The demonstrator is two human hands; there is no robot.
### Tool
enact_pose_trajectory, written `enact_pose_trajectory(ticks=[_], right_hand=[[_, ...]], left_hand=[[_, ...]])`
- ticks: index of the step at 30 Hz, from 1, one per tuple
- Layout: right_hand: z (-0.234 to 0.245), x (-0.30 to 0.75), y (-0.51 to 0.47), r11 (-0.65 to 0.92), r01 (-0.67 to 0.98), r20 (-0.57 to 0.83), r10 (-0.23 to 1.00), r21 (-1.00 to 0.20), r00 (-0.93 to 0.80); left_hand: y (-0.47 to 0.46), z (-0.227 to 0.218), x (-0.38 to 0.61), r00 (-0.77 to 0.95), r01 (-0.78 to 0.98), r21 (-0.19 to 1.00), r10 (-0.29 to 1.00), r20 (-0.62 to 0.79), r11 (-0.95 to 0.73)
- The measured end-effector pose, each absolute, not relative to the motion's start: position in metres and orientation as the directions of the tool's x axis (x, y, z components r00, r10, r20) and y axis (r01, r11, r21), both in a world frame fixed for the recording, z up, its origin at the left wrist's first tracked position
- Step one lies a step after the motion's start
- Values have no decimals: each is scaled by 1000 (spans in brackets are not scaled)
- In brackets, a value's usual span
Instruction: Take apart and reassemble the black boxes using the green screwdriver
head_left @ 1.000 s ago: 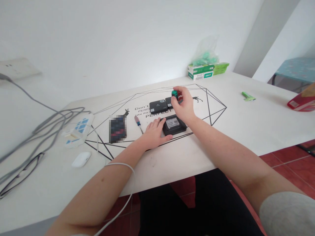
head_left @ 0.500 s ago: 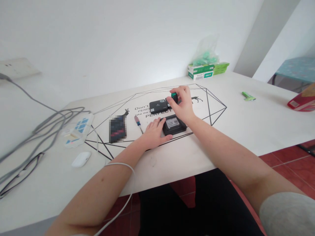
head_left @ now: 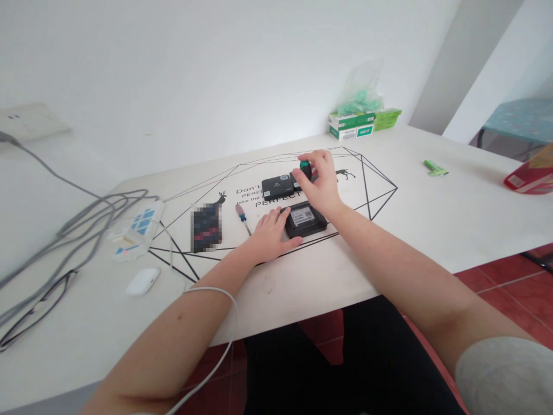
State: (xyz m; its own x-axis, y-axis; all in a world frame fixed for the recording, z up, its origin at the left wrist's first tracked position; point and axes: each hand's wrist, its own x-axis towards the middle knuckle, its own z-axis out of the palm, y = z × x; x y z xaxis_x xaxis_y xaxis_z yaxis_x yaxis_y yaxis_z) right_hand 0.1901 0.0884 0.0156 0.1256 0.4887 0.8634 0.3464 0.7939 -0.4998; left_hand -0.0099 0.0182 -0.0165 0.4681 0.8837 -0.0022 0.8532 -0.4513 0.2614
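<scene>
My right hand point(head_left: 320, 184) is closed in a pinch round a small green-topped black object point(head_left: 306, 168), held just above the table behind a black square device point(head_left: 305, 219) with a white label. My left hand point(head_left: 271, 235) lies flat and open on the table, its fingertips touching the left edge of that device. A second black device point(head_left: 277, 186) lies just behind, beside a smaller black piece partly hidden by my right hand. A small screwdriver point(head_left: 242, 217) with a blue and red handle lies left of my left hand.
A blurred dark rectangle point(head_left: 206, 227), a white power strip point(head_left: 137, 227) with grey cables, a white earbud case point(head_left: 142, 280) and glasses point(head_left: 32, 311) sit at left. Green and white boxes point(head_left: 352, 125) stand at the back. A green item point(head_left: 435, 168) and a red package point(head_left: 527, 178) lie right.
My right hand has shifted slightly left and down with the green-topped object, closer to the small black piece. My left hand has stayed put.
</scene>
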Motion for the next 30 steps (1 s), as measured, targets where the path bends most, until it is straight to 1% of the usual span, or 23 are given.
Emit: enact_pose_trajectory(ticks=[3,10,16,23,30], right_hand=[[15,190,90,787,385,871,477,-482,116],[10,188,94,805,325,868,471,-496,156],[9,188,96,793,321,856,485,-517,180],[9,188,96,789,318,851,488,-526,195],[12,189,92,775,295,830,519,-558,205]], left_hand=[[18,-17,-10,472,850,264,882,2,-455],[18,-17,-8,461,858,259,887,-13,-443],[16,-12,-6,449,870,252,892,-50,-423],[15,-11,-6,451,870,249,891,-48,-426],[17,-14,-7,463,860,254,886,-27,-442]])
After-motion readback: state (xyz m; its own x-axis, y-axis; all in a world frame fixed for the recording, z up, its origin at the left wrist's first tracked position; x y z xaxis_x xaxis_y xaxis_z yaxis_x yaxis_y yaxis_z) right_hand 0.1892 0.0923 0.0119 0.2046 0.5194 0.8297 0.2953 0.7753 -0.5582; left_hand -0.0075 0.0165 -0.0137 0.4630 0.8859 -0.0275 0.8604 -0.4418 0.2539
